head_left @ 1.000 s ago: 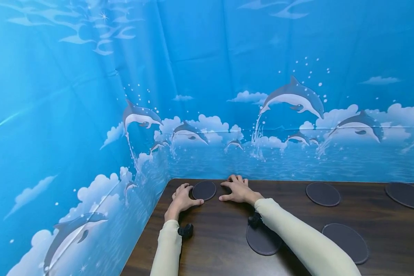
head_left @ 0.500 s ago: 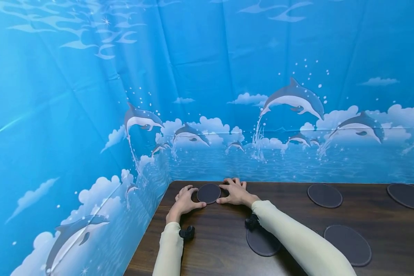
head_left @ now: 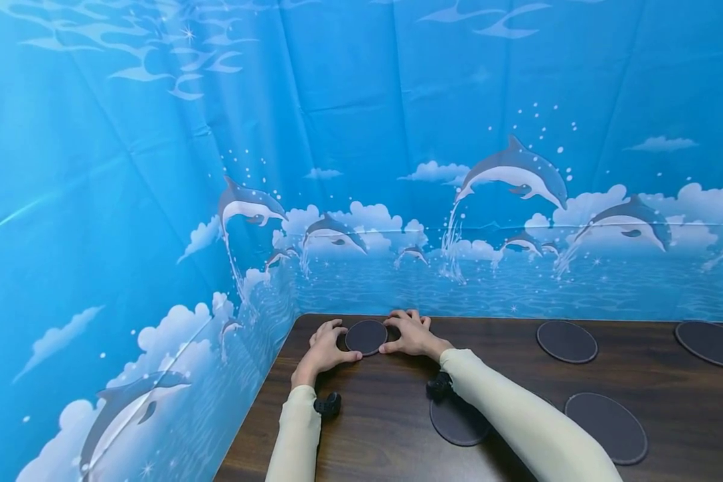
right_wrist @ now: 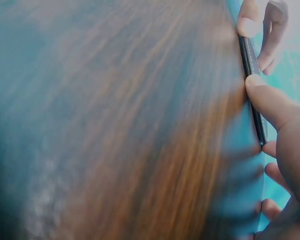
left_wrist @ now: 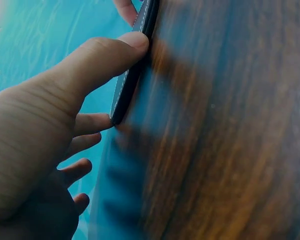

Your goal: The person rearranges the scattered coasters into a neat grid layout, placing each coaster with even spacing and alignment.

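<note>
A round dark coaster [head_left: 366, 337] with pale edge stitching is near the table's far left corner. My left hand [head_left: 325, 348] grips its left edge between thumb and index finger, the other fingers spread apart. From the right, thumb and index finger of my right hand [head_left: 412, 336] hold the opposite edge. In the left wrist view the coaster [left_wrist: 131, 80] is edge-on, with the left thumb on its near rim. The right wrist view has both thumbs on the coaster [right_wrist: 256, 110]. It is flat and very close to the wood; whether it touches cannot be told.
More round dark coasters lie on the brown wooden table [head_left: 373, 428]: one [head_left: 458, 420] partly under the right forearm, one [head_left: 607, 428] at the front right, others [head_left: 568, 341] along the far edge. A blue dolphin-print curtain [head_left: 361, 134] hangs behind and left.
My right hand has moved left onto the coaster's edge. The coaster has shifted slightly right in view, and my left fingers now meet its rim. The other coasters stay put.
</note>
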`<state>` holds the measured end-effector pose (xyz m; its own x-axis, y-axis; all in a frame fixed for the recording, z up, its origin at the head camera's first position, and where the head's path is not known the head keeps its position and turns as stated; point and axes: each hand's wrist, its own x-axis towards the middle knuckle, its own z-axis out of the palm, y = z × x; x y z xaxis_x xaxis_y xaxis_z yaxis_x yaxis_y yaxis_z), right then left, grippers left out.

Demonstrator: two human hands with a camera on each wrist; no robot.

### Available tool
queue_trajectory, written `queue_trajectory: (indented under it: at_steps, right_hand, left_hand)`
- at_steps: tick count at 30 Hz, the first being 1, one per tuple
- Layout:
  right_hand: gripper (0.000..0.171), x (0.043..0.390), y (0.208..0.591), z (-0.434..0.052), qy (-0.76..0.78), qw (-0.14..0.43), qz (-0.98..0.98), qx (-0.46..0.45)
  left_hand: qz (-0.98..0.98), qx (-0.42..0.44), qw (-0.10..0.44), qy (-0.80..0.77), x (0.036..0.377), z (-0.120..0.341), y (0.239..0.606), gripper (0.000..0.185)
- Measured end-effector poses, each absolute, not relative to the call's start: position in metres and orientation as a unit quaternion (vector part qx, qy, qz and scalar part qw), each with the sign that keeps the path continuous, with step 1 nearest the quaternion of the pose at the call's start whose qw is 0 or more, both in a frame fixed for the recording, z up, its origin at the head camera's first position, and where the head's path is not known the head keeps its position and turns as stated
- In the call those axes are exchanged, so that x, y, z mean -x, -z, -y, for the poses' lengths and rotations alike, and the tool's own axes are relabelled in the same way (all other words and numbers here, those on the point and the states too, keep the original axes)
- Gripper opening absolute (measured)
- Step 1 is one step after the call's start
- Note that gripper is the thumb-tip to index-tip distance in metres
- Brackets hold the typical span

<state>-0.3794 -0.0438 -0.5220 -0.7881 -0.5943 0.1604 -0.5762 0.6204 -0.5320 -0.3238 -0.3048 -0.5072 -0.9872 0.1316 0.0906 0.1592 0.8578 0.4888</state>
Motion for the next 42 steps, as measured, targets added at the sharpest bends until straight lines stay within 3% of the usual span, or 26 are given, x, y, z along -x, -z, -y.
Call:
queue_trajectory:
  at_steps: [11, 18, 26, 42]
  right_hand:
    - [0.061, 0.384, 0.522, 0.029, 0.323, 0.065, -0.887, 0.325]
    - [0.060, 0.379, 0.506, 0.016, 0.357, 0.058, -0.867, 0.342]
    - [0.065, 0.369, 0.486, -0.008, 0.384, 0.029, -0.857, 0.341]
    - [0.066, 0.326, 0.505, -0.056, 0.435, -0.098, -0.841, 0.305]
  left_hand:
    - [0.959, 0.092, 0.024, 0.268, 0.327, 0.298, 0.510, 0.075]
    - [0.946, 0.114, 0.041, 0.302, 0.329, 0.293, 0.500, 0.078]
    - [0.931, 0.141, 0.058, 0.333, 0.328, 0.276, 0.483, 0.075]
    - [0.910, 0.210, 0.059, 0.353, 0.316, 0.232, 0.484, 0.075]
